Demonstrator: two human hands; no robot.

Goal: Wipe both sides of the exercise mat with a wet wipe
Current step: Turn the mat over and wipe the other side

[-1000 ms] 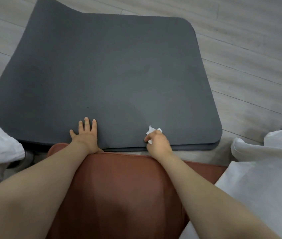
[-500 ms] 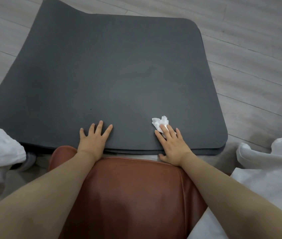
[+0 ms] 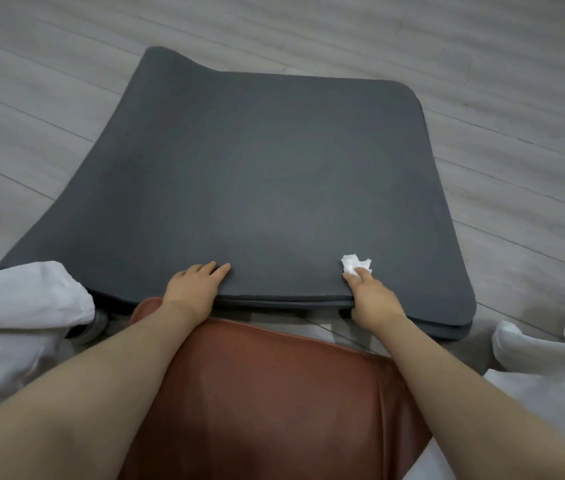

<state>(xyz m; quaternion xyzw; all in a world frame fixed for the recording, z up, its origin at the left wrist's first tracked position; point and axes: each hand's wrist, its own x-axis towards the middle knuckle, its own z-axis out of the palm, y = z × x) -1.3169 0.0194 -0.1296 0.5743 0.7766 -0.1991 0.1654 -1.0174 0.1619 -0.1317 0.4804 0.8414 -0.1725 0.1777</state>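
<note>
Seen from the head camera, a dark grey exercise mat (image 3: 267, 188), folded so that two layers show at its near edge, is spread on pale floorboards (image 3: 516, 98) and fills the centre of the frame. At the lower centre the left hand (image 3: 193, 289) is laid over the near edge, its fingers (image 3: 217, 270) close together and only slightly bent on top of the upper layer. To the lower right the right hand (image 3: 373, 299) is hooked over the same edge, fingers on top and thumb seemingly underneath, with a crumpled white wet wipe (image 3: 355, 265) pinched under the fingertips against the mat surface. A brown leather cushion (image 3: 267, 393) fills the bottom of the frame, with white fabric (image 3: 18, 306) at either side.

Should the top layer be lifted for turning, the wipe could be dropped or trapped between the layers, since it is held by the fingertips alone. The limp foam could also sag or slip from the flatter left hand, leaving the underside only partly reached.
</note>
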